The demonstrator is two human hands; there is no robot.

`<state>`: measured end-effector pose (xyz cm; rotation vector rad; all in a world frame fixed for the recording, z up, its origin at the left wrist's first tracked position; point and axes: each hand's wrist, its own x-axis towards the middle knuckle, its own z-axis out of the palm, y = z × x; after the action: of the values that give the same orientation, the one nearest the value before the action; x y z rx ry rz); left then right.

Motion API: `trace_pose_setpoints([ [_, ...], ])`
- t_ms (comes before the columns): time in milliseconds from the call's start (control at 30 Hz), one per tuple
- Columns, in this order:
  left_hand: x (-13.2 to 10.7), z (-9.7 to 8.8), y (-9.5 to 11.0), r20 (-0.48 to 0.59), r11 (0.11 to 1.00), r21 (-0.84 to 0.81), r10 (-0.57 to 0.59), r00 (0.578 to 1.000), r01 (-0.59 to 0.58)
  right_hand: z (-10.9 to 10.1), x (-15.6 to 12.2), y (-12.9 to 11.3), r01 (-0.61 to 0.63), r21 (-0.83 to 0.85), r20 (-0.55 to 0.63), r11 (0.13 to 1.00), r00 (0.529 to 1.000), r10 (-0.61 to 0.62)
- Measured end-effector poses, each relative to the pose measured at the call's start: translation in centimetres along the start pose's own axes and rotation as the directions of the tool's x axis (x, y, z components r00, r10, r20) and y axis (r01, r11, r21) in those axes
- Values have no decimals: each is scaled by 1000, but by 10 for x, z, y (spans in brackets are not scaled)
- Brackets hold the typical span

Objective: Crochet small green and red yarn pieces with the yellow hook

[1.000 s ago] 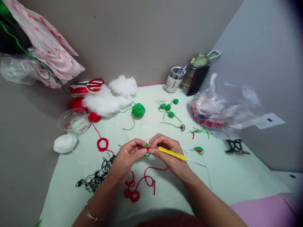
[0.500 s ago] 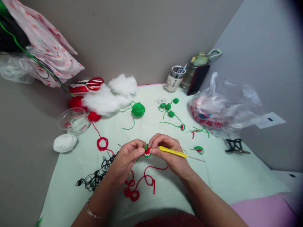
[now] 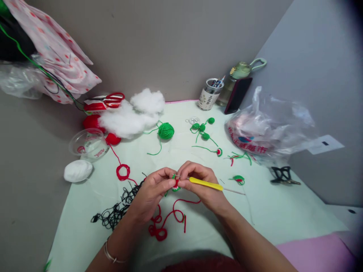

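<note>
Clock directions taken from the piece. The hands are close together at the centre of the table (image 3: 263, 226), fingertips nearly meeting. Left hand (image 3: 149, 194) pinches a small red, white and green crocheted piece (image 3: 176, 184) between thumb and fingers. Right hand (image 3: 208, 196) grips the hook (image 3: 206, 183), its thumb also at the piece's edge; yellow handle points toward 4 o'clock, thin tip toward 9, at the left fingertips (whether it passes through a stitch, cannot tell).

Surroundings: loose red yarn (image 3: 161, 235) at 7 o'clock; black yarn (image 3: 112, 217) at 8, partly behind the left arm; red coil (image 3: 123, 172) at 9; stuffing (image 3: 127, 120) at 11; green ball (image 3: 166, 131) near 12; green bobbles (image 3: 202, 127) at 1; bag (image 3: 252, 136) at 2; clip (image 3: 281, 174) at 3.
</note>
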<state>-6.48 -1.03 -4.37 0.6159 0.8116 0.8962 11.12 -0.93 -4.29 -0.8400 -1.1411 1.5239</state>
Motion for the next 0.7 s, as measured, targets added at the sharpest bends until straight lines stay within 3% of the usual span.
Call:
trace_pose_setpoints([
  [200, 1, 0, 2, 69, 999, -33, -11, 998, 13, -3, 2, 5, -38, 112, 16, 993, 999, 37],
  [333, 2, 1, 2, -2, 1000, -24, 2, 1000, -2, -5, 3, 6, -56, 151, 25, 987, 998, 52],
  [500, 3, 0, -1, -80, 1000, 16, 15, 997, -13, -3, 2, 1, -21, 43, -13, 999, 1000, 22],
  [700, 4, -6, -3, -76, 991, 116, 81, 994, -72, 1, 0, -6, 3, -118, -50, 993, 999, -9],
])
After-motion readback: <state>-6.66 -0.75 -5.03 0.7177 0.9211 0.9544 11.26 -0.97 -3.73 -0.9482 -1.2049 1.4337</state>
